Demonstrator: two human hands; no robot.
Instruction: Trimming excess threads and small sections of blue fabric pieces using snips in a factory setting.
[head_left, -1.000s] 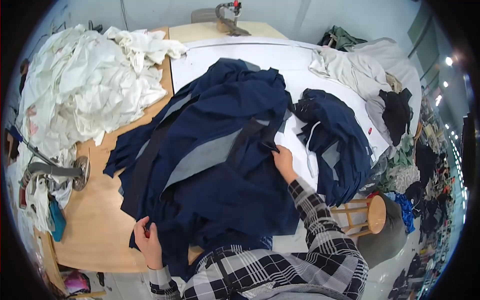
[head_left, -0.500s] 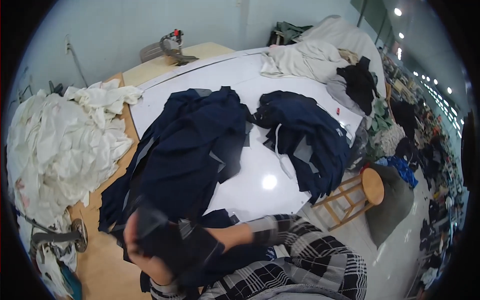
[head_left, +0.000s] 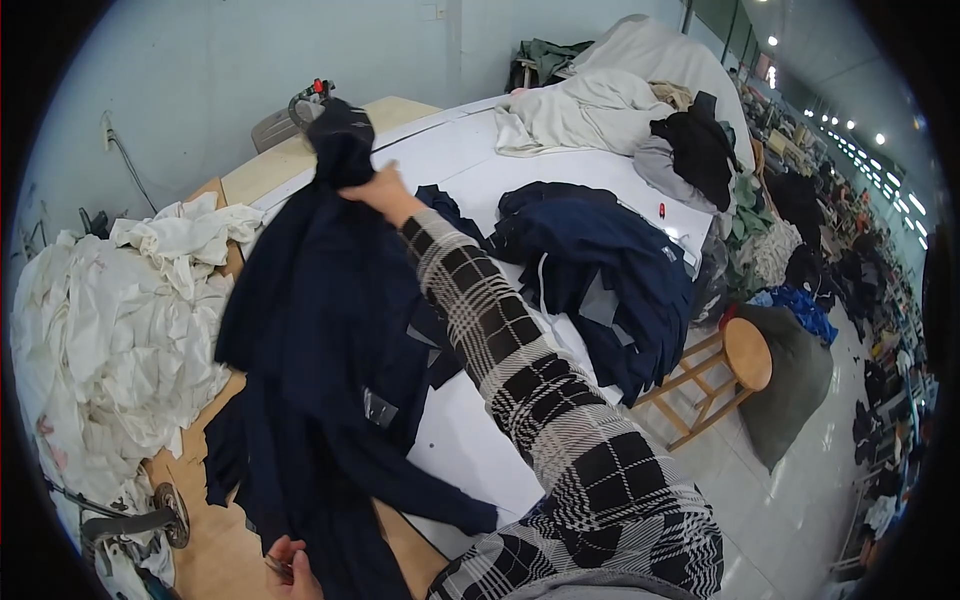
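Note:
My right hand (head_left: 382,194), at the end of a plaid sleeve, stretches forward and grips a dark navy garment (head_left: 325,290) near its bunched top end. The garment hangs from that grip in front of me, with one sleeve (head_left: 425,487) lying toward the right over the white tabletop. Low in the picture, my left hand (head_left: 290,572) is closed beside the garment's lower edge. A small, thin, dark item shows between its fingers, too small to name. Behind the lifted garment, other navy cloth is mostly hidden.
A second heap of navy garments (head_left: 605,270) rests on the white table (head_left: 475,425). White cloth (head_left: 120,340) is piled at left, above a black wheel (head_left: 172,515). Pale fabric (head_left: 590,110) lies at the back. A wooden stool (head_left: 747,355) stands right, by a grey sack (head_left: 795,390).
My right hand has swung from low near my body to far forward, raising the navy garment so it spreads out. The left hand has dropped lower and no longer holds the cloth.

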